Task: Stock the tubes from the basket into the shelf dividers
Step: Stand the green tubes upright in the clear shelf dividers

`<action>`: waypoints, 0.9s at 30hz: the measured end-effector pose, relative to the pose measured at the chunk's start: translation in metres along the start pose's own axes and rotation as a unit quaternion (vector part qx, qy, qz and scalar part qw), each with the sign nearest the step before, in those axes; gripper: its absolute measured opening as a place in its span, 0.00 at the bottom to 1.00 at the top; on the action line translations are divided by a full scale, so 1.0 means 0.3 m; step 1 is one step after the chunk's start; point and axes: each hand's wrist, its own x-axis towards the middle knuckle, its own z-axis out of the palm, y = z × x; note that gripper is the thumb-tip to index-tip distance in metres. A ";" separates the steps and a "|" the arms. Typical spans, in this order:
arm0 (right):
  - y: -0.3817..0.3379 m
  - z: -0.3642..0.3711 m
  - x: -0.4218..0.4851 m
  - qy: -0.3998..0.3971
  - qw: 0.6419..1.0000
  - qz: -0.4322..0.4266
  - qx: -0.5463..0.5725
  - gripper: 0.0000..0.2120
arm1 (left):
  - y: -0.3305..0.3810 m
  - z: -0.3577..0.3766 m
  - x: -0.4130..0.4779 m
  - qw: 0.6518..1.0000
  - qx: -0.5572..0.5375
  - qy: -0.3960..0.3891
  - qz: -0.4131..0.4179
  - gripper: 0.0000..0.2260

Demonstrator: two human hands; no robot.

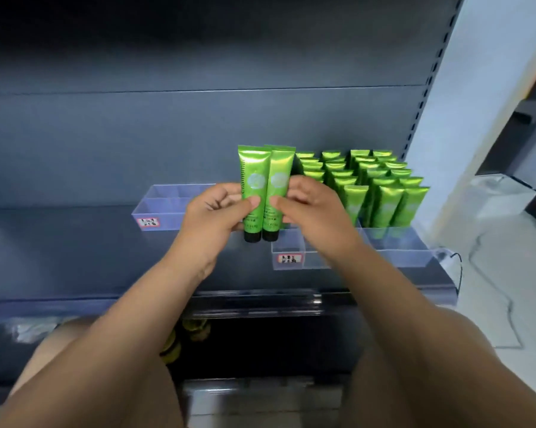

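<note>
Two green tubes with black caps stand side by side, caps down, held in the air above the shelf. My left hand grips the left tube and my right hand grips the right tube. Behind and to the right, a clear divider tray holds several rows of the same green tubes. Another clear divider tray with a red label sits to the left with no tubes in it. The basket is mostly hidden; a few green tubes show below between my arms.
The dark shelf runs left to right with a clear front strip. The shelf's back panel rises behind the trays. A white wall and floor with a black cable lie to the right. My knees show at the bottom.
</note>
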 end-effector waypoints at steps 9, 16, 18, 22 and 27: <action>0.054 -0.163 0.118 0.070 0.996 -0.033 -0.049 0.14 | -0.100 0.094 0.112 0.999 0.039 -0.030 0.023 0.08; 0.061 -0.216 0.177 0.126 0.981 -0.051 -0.140 0.16 | -0.164 0.095 0.161 0.999 0.047 -0.016 0.018 0.07; 0.075 -0.214 0.181 0.122 0.977 -0.065 -0.161 0.17 | -0.176 0.102 0.162 0.998 0.053 -0.012 0.011 0.07; 0.109 -0.212 0.183 0.130 0.967 -0.067 -0.207 0.10 | -0.188 0.117 0.152 0.997 0.072 -0.002 -0.002 0.08; 0.126 -0.209 0.187 0.153 0.947 -0.065 -0.276 0.15 | -0.217 0.103 0.159 0.995 0.097 -0.010 -0.026 0.08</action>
